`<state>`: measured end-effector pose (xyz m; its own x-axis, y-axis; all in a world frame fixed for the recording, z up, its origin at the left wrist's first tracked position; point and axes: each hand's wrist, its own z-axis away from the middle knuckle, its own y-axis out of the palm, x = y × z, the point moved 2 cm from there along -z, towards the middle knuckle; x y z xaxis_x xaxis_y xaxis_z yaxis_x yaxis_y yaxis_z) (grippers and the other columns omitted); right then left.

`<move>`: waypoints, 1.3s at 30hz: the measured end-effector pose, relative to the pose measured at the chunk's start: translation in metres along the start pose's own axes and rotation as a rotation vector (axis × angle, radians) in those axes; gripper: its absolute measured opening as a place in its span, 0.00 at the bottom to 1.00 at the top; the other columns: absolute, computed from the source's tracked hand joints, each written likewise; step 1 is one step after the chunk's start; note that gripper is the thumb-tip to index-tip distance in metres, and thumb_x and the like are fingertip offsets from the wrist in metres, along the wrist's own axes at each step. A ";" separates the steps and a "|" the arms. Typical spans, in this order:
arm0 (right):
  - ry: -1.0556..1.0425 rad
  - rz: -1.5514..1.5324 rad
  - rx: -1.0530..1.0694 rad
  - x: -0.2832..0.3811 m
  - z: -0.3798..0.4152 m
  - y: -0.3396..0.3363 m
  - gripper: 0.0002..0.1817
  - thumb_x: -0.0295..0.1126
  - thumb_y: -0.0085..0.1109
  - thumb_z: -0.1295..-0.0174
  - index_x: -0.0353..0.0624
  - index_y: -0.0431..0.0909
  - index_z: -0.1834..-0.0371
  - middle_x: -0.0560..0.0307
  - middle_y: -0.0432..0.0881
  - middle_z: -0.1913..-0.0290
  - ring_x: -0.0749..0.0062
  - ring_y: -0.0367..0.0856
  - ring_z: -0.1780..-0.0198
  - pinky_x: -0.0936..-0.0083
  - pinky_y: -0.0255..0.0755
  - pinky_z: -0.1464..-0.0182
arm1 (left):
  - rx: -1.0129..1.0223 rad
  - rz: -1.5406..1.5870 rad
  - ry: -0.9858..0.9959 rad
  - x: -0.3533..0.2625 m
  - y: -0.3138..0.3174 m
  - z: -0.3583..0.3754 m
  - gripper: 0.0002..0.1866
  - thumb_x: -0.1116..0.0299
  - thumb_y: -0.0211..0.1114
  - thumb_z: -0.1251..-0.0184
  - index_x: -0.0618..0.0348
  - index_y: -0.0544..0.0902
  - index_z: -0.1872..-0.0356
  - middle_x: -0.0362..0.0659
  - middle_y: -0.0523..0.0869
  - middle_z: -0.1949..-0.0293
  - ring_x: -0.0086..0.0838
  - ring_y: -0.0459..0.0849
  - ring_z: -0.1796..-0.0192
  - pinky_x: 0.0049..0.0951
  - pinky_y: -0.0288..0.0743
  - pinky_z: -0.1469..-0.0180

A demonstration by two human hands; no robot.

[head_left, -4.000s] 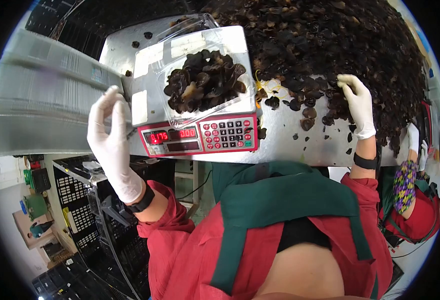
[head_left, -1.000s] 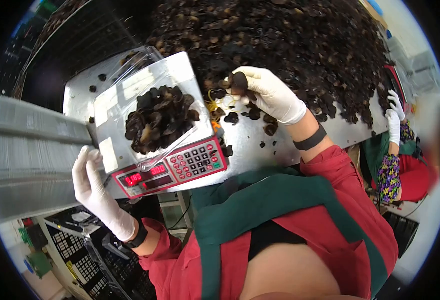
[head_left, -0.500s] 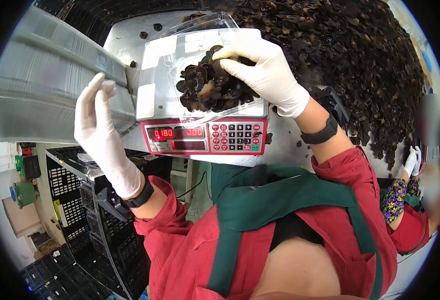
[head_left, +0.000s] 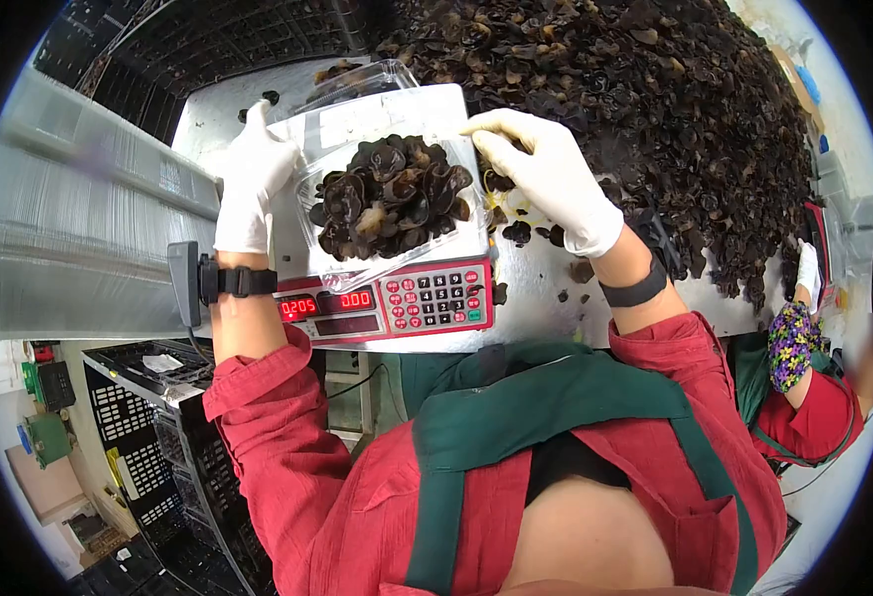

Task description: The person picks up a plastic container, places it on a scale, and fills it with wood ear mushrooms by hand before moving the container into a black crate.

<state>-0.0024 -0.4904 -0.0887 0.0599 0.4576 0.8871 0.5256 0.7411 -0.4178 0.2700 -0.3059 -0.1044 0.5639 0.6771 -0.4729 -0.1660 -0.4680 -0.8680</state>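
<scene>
A clear plastic tray [head_left: 309,211] heaped with dark, wet wood-ear mushrooms [head_left: 389,197] rests on the plate of a red and silver scale [head_left: 441,296]. The lit displays read 0.205 and 0.00. My gloved left hand [head_left: 258,159] is at the scale's left edge beside the tray, its thumb and fingers apart, with nothing seen in it. On the other side, my gloved right hand [head_left: 541,164] is just off the tray's right rim, fingers curved and spread, holding nothing visible. The tray's lid [head_left: 367,81] lies at the back of the scale.
A huge mushroom pile [head_left: 635,119] covers the back and right of the metal table [head_left: 536,308]. Stacked clear containers [head_left: 89,199] stand at left, with black crates [head_left: 238,40] behind. A black rack [head_left: 158,397] is below left. A co-worker [head_left: 814,397] is at far right.
My right hand has let go of the mushrooms and drawn back right. My left hand has moved up to the tray's side. The display went from 0.180 to 0.205, and the view has shifted.
</scene>
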 end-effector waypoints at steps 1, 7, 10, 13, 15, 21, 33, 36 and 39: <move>0.022 -0.019 0.003 -0.003 0.005 -0.003 0.12 0.37 0.58 0.30 0.41 0.85 0.53 0.58 0.83 0.69 0.79 0.75 0.70 0.79 0.71 0.65 | -0.025 0.163 -0.020 -0.003 0.000 0.002 0.36 0.63 0.69 0.40 0.60 0.70 0.29 0.49 0.89 0.62 0.27 0.87 0.62 0.30 0.80 0.56; 0.323 -0.406 0.145 -0.027 0.027 -0.021 0.15 0.39 0.53 0.23 0.41 0.83 0.46 0.66 0.79 0.73 0.87 0.71 0.75 0.86 0.67 0.71 | -0.233 0.529 0.223 -0.034 -0.040 0.098 0.31 0.84 0.54 0.42 0.55 0.77 0.33 0.51 0.82 0.44 0.36 0.81 0.40 0.37 0.71 0.34; 0.334 -0.484 0.204 -0.026 0.032 -0.019 0.20 0.41 0.51 0.22 0.41 0.75 0.36 0.66 0.79 0.72 0.86 0.72 0.74 0.85 0.68 0.70 | -0.167 0.209 0.318 -0.047 -0.051 0.160 0.27 0.84 0.54 0.44 0.53 0.86 0.43 0.48 0.79 0.45 0.39 0.78 0.39 0.38 0.67 0.31; 0.327 -0.414 0.397 -0.019 0.033 -0.003 0.29 0.34 0.45 0.24 0.41 0.59 0.22 0.63 0.80 0.70 0.84 0.69 0.75 0.85 0.65 0.69 | -0.019 0.205 0.141 -0.039 -0.036 0.190 0.22 0.81 0.62 0.36 0.52 0.86 0.42 0.48 0.77 0.44 0.38 0.77 0.40 0.34 0.71 0.35; 0.223 -0.482 0.380 -0.040 0.039 0.017 0.30 0.32 0.47 0.25 0.41 0.58 0.21 0.63 0.80 0.70 0.84 0.69 0.74 0.85 0.65 0.70 | -0.133 0.204 0.208 -0.033 -0.023 0.188 0.25 0.79 0.64 0.35 0.54 0.81 0.36 0.47 0.77 0.43 0.33 0.79 0.46 0.30 0.74 0.41; 0.306 -0.676 0.400 -0.034 0.033 0.021 0.31 0.31 0.46 0.24 0.36 0.54 0.20 0.62 0.79 0.71 0.85 0.68 0.77 0.87 0.63 0.74 | 0.136 0.896 -0.242 -0.025 -0.010 0.180 0.31 0.75 0.59 0.26 0.58 0.63 0.24 0.39 0.83 0.66 0.17 0.76 0.68 0.18 0.71 0.63; 0.327 -0.540 0.194 -0.007 0.061 0.011 0.28 0.28 0.47 0.28 0.37 0.61 0.24 0.70 0.69 0.77 0.90 0.61 0.80 0.89 0.55 0.77 | -0.023 1.302 -0.354 -0.059 0.015 0.228 0.32 0.76 0.58 0.30 0.63 0.59 0.26 0.39 0.82 0.70 0.22 0.82 0.70 0.19 0.77 0.64; 0.285 -0.399 0.179 -0.019 0.069 0.009 0.28 0.29 0.48 0.26 0.36 0.61 0.23 0.71 0.68 0.76 0.91 0.60 0.80 0.90 0.53 0.77 | -0.002 1.414 -0.334 -0.060 0.023 0.243 0.36 0.76 0.60 0.30 0.60 0.54 0.24 0.40 0.82 0.69 0.25 0.84 0.70 0.21 0.78 0.64; 0.237 -0.389 0.162 -0.023 0.075 0.005 0.29 0.31 0.50 0.24 0.36 0.59 0.23 0.71 0.68 0.74 0.92 0.61 0.79 0.90 0.54 0.78 | 0.055 1.462 -0.319 -0.063 0.025 0.253 0.36 0.80 0.57 0.28 0.58 0.51 0.23 0.39 0.79 0.69 0.23 0.81 0.70 0.23 0.79 0.61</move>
<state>-0.0648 -0.4601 -0.1260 0.0872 0.0208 0.9960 0.4100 0.9104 -0.0549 0.0261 -0.2167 -0.1349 -0.3169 -0.2624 -0.9114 -0.4462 -0.8068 0.3874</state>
